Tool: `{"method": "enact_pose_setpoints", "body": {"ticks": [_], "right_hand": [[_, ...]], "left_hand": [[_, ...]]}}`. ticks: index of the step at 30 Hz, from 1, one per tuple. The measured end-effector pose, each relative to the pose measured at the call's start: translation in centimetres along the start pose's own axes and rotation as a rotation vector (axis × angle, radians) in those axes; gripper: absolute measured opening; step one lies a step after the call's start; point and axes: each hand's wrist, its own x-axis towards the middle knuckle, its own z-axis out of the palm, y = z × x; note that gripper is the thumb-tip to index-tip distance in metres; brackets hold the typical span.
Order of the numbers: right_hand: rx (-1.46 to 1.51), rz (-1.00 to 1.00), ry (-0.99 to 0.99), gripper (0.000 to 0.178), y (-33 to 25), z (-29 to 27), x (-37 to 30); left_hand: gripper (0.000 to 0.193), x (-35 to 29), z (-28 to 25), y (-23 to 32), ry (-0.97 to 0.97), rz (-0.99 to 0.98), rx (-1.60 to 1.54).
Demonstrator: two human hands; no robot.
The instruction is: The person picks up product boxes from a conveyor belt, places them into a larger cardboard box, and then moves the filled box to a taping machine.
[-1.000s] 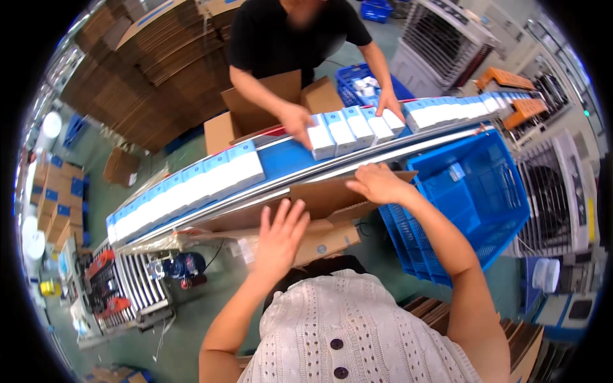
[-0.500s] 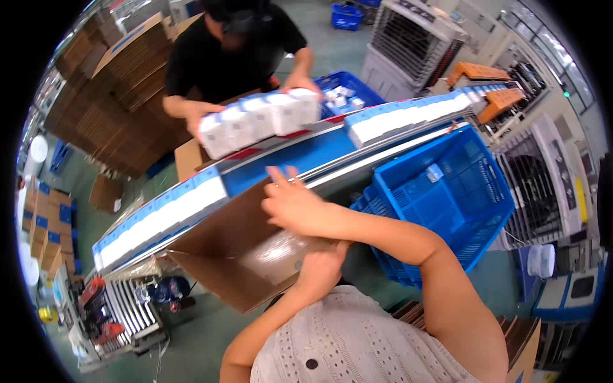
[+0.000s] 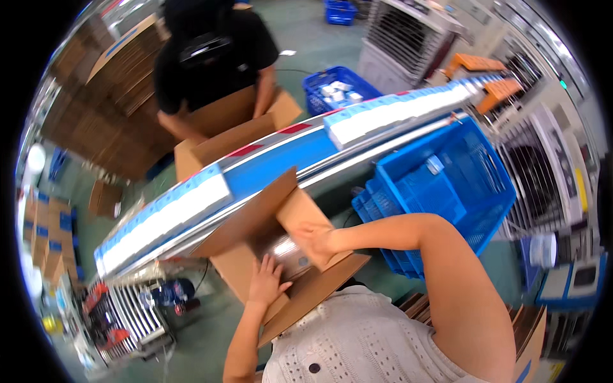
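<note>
A brown cardboard carton stands before me with its flaps spread, against the near side of the conveyor. My left hand lies on its left flap at the opening, fingers spread and pointing inward. On the right flap rests my right hand, its fingers lying along the cardboard; they are slightly blurred. Shiny clear tape shows on the carton's bottom. Neither hand holds a product. Rows of white boxes with blue tops stand on the blue conveyor belt, with a gap between the left and right rows.
Right of the carton are stacked blue plastic crates, with a small box in the top one. Across the belt a co-worker reaches into another open carton. A blue basket with small white boxes stands behind the belt.
The carton has turned upright and its flaps are spread. My left hand moved from its outside edge to the left flap, my right to the right flap. The co-worker's white boxes went down into their carton.
</note>
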Motion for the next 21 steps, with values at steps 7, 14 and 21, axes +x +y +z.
{"method": "enact_pose_setpoints", "body": {"ticks": [7,14,21], "right_hand": [[0.629,0.105,0.432,0.018,2.3,-13.7,3.9],[0.579,0.374,0.473,0.044,-0.1,-9.4,-0.8],[1.058,0.831,1.188,0.033,3.0,-4.5,-2.3]], "left_hand": [[0.05,-4.0,-7.5,1.2,-0.436,0.327,-1.008],[0.041,-1.8,-7.5,3.0,0.725,0.054,0.083],[0.057,-5.4,-2.0,-4.7,0.659,-0.38,-0.284]]}}
